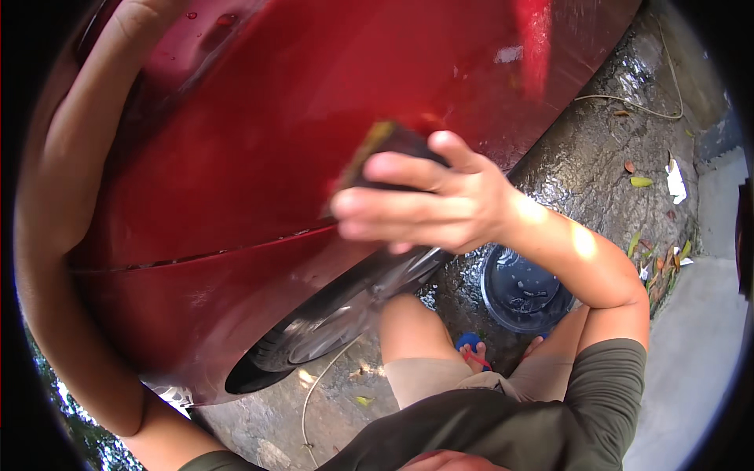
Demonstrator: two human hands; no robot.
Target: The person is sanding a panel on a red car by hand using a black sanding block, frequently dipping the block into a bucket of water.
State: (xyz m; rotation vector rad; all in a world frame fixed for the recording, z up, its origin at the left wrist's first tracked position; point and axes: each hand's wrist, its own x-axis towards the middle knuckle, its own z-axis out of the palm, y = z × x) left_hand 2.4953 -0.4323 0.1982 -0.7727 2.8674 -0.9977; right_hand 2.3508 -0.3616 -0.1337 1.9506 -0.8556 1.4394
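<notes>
Beside the car (259,149), 1 bucket (488,295)

The dark, sponge-like block (402,144), with yellowish edge, is tilted and blurred in the right hand (463,204). The glossy red car (267,133) beneath carries water drops; their contact is unclear.

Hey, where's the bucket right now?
Right of centre in the head view: the bucket stands on wet ground just beyond the feet, partly hidden by the right forearm.
</notes>
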